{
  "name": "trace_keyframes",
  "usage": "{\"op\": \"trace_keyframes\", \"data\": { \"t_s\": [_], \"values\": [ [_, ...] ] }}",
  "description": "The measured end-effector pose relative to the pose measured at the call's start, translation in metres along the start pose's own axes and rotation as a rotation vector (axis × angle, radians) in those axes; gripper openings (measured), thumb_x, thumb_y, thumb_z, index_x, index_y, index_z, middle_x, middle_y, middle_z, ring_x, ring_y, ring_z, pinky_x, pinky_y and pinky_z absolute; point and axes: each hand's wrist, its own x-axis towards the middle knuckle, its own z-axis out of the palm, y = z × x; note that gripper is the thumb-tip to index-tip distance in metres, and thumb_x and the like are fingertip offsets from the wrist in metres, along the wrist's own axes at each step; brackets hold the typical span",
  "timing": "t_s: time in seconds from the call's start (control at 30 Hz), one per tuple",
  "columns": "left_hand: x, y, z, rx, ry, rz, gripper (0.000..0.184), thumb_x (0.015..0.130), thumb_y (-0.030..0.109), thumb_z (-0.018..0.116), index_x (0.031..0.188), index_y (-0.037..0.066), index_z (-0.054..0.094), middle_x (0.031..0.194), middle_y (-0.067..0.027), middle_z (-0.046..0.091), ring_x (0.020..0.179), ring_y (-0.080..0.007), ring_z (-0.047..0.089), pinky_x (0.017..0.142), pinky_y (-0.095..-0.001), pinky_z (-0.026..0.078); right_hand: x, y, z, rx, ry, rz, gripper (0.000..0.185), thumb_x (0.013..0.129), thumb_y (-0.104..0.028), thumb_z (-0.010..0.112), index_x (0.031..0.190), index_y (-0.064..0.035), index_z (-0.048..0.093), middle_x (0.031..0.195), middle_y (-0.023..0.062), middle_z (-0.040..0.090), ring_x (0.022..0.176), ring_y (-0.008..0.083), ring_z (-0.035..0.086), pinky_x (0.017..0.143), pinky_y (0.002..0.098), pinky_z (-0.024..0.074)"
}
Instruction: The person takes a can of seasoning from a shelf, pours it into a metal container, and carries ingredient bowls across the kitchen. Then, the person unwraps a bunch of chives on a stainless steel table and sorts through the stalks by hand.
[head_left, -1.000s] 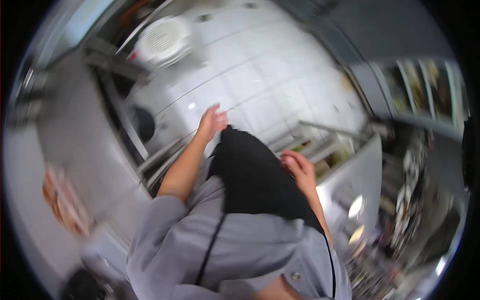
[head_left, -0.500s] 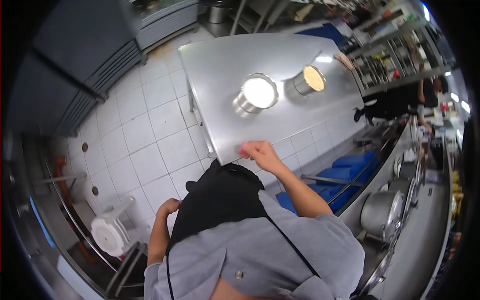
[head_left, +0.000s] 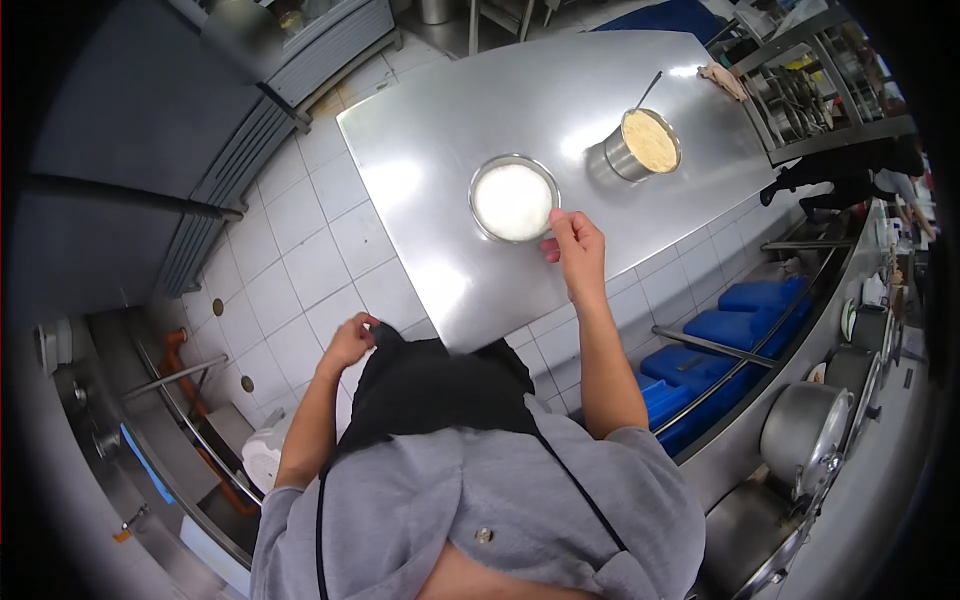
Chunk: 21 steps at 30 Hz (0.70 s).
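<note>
A round metal pot point(head_left: 476, 222) with white contents point(head_left: 514, 200) stands on the steel table. My right hand point(head_left: 578, 250) is at its near right rim, the thumb at the edge and the curled fingers just below. How firmly they grip it is hard to see. Farther right, a second metal pot point(head_left: 618, 160) is filled with a pale yellow, grainy food point(head_left: 650, 142), and a utensil handle point(head_left: 650, 88) sticks up behind it. Down by my left side, my left hand point(head_left: 350, 342) has its fingers closed at the edge of my black apron point(head_left: 440, 390).
The steel table point(head_left: 420, 250) has a corner close to my waist. A cloth-like item point(head_left: 722, 82) lies at its far right end. Blue containers point(head_left: 745, 325) and large pots point(head_left: 805, 435) line the right side. A person in dark clothes point(head_left: 850, 180) stands beyond.
My right hand has moved from the table's near edge up to the pot with white contents. My left hand has risen to the apron's edge. The view has shifted closer over the table.
</note>
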Motion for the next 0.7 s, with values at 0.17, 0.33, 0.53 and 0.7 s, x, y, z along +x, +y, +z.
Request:
{"op": "trace_keyframes", "data": {
  "t_s": [0.17,0.33,0.53,0.7],
  "values": [
    [0.012,-0.107,0.002,-0.031,-0.207,0.063,0.059,0.082,0.009,0.067,0.14,0.007,0.054,0.121,-0.0157,0.065,0.106,-0.024,0.064,0.093,-0.0344,0.053,0.003,0.01,0.026,0.048,0.095,0.001,0.03,0.094,-0.028,0.068,0.079,-0.004,0.058,0.076,0.0084,0.065,0.062,0.0131,0.062,0.055,0.0262,0.0495],
    [0.007,-0.175,-0.059,-0.308,-0.379,-0.136,0.044,0.099,0.035,0.059,0.126,0.0,0.065,0.114,-0.0138,0.071,0.114,-0.0249,0.063,0.101,-0.0334,0.047,-0.006,0.002,0.09,0.244,0.334,0.023,0.027,0.096,-0.025,0.065,0.079,-0.0054,0.056,0.075,0.0083,0.064,0.059,0.0155,0.061,0.055,0.028,0.0528],
    [0.026,-0.229,-0.185,-0.363,0.077,-0.179,0.025,0.089,0.002,0.049,0.106,-0.004,0.066,0.067,-0.004,0.059,0.051,-0.0116,0.054,0.048,-0.0257,0.048,0.005,-0.007,0.144,0.471,0.568,0.092,0.024,0.098,-0.028,0.062,0.091,-0.0053,0.055,0.093,0.0113,0.059,0.073,0.0212,0.064,0.059,0.0333,0.0573],
    [0.051,-0.187,-0.265,-0.507,0.164,-0.08,0.036,0.084,-0.001,0.052,0.119,0.003,0.061,0.075,0.0008,0.054,0.066,-0.0099,0.054,0.06,-0.0263,0.05,0.005,-0.025,0.181,0.385,0.64,0.196,0.039,0.102,-0.043,0.051,0.098,-0.0046,0.056,0.097,0.0073,0.055,0.086,0.0214,0.058,0.062,0.0366,0.0545]
  ]
}}
